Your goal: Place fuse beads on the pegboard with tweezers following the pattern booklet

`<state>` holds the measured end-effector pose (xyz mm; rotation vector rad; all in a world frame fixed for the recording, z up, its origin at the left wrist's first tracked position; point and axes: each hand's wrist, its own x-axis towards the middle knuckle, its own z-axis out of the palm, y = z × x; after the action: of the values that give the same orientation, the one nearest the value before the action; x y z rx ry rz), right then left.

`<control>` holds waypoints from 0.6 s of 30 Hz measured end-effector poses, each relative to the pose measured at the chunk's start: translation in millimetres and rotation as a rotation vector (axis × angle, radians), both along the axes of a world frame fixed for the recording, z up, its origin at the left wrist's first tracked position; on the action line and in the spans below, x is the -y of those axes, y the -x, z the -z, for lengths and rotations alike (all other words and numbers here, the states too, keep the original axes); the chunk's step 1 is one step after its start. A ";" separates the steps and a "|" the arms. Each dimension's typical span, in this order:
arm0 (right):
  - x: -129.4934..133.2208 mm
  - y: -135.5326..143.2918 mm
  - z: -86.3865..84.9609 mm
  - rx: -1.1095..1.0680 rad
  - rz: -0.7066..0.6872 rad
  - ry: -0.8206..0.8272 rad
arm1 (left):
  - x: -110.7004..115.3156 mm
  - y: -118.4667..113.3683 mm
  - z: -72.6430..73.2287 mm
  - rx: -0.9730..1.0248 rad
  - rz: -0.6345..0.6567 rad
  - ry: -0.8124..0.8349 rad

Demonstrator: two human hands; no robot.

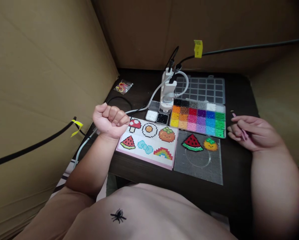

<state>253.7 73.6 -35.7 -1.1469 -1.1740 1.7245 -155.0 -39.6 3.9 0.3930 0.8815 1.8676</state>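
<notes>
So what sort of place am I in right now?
Probably a small bead-craft booth: color-sorted beads and a clear pegboard lie in front of you, with brown walls close on both sides and behind.

A tan left wall (52,53), a browner back wall (144,33) and a right wall (276,76) enclose a dark table (239,90) on three sides. The light is soft, brighter on the left and fading into shadow at the upper right.

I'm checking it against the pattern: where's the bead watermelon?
In the head view, right of centre, the bead watermelon lies on the clear pegboard, just left of the orange bead fruit.
</notes>
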 end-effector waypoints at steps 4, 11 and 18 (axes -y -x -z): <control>-0.7 1.0 -0.5 0.007 0.010 -0.010 | 0.0 0.4 0.2 0.006 -0.011 0.016; -1.3 1.4 -0.3 0.023 0.030 -0.013 | 0.2 0.0 -1.1 0.068 0.017 -0.007; -2.2 -0.7 2.3 0.035 0.027 -0.017 | 0.4 1.0 -0.7 0.061 -0.011 0.025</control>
<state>254.5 75.8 -37.9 -1.1821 -1.1873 1.6769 -155.9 -40.1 4.5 0.3152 0.8668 1.8668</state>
